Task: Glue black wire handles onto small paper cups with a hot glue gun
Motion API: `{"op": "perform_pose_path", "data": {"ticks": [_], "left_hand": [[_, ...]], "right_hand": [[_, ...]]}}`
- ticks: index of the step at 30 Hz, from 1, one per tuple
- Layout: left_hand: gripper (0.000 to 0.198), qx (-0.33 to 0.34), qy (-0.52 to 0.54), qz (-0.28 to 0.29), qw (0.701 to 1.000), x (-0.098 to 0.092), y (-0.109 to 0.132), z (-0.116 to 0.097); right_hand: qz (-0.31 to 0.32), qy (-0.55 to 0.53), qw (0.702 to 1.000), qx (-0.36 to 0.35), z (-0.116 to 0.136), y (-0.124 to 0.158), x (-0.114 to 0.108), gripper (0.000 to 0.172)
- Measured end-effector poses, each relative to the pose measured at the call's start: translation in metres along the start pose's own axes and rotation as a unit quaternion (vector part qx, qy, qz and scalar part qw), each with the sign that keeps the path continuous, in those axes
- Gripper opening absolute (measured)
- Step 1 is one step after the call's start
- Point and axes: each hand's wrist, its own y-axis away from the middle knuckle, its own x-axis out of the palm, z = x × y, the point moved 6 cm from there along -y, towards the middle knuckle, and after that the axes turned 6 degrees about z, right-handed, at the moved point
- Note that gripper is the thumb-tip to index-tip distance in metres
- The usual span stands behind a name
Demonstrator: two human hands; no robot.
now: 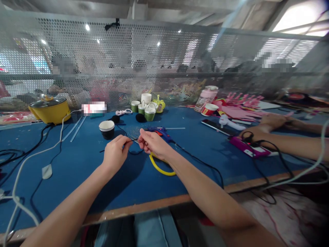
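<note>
Just above the blue table, my left hand point(117, 150) pinches a thin black cord point(134, 139) between thumb and fingers. My right hand point(153, 143) is closed on the same cord a short way to the right. A thin shiny sliver shows between the hands; its kind is unclear. Under my right wrist curves a yellow loop point(162, 171), the rest of it hidden. Right behind that hand lies a blue glue gun point(164, 133). A black paper cup point(107, 130) with a white inside stands beyond my left hand. Black pom-pom-like balls point(140, 118) lie farther back.
Small green cups point(149, 113) stand at the back. A yellow electric pot point(51, 111) is at the back left, white cable point(24, 164) trailing forward. At right are a phone point(216, 127), a purple box point(248, 146), pink pieces point(239, 111) and another person's arms point(290, 142).
</note>
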Motion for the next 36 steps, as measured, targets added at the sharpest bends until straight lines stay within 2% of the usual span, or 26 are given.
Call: {"op": "perform_pose_path", "data": {"ticks": [3, 7, 12, 15, 20, 22, 26, 30, 33, 36], "left_hand": [[0.015, 0.004, -0.033, 0.003, 0.999, 0.001, 0.001, 0.000], [0.015, 0.010, -0.050, 0.009, 0.999, 0.004, 0.001, 0.001], [0.016, 0.003, -0.041, 0.021, 0.999, 0.004, 0.001, 0.002], [0.015, -0.002, -0.038, 0.018, 0.999, 0.002, 0.000, 0.003], [0.016, 0.001, -0.044, 0.017, 0.999, 0.003, 0.001, 0.003], [0.016, 0.003, -0.049, 0.018, 0.999, 0.004, 0.001, 0.002], [0.015, 0.003, -0.061, 0.026, 0.998, 0.007, 0.002, 0.002], [0.015, 0.003, -0.057, 0.037, 0.998, 0.008, 0.001, 0.002], [0.015, 0.004, -0.039, 0.030, 0.999, 0.006, 0.000, 0.004], [0.015, 0.006, -0.033, 0.022, 0.999, 0.005, 0.000, 0.005]], "right_hand": [[0.008, 0.061, 0.998, 0.015, 0.001, 0.003, 0.004, 0.042], [0.011, 0.095, 0.995, -0.011, 0.007, 0.005, 0.006, 0.031], [0.019, 0.105, 0.993, -0.052, 0.011, 0.005, 0.003, 0.027], [0.039, 0.079, 0.994, -0.057, 0.010, 0.004, 0.002, 0.032], [0.009, 0.090, 0.995, 0.032, 0.000, 0.002, -0.004, 0.053], [0.008, 0.113, 0.993, 0.037, 0.000, 0.002, -0.002, 0.051], [0.014, 0.115, 0.993, 0.024, 0.002, 0.003, 0.004, 0.035], [0.021, 0.119, 0.993, -0.005, 0.006, 0.005, 0.005, 0.026], [0.047, 0.097, 0.994, -0.023, 0.007, 0.005, 0.004, 0.029], [0.051, 0.060, 0.997, 0.003, 0.003, 0.002, 0.000, 0.042]]}}
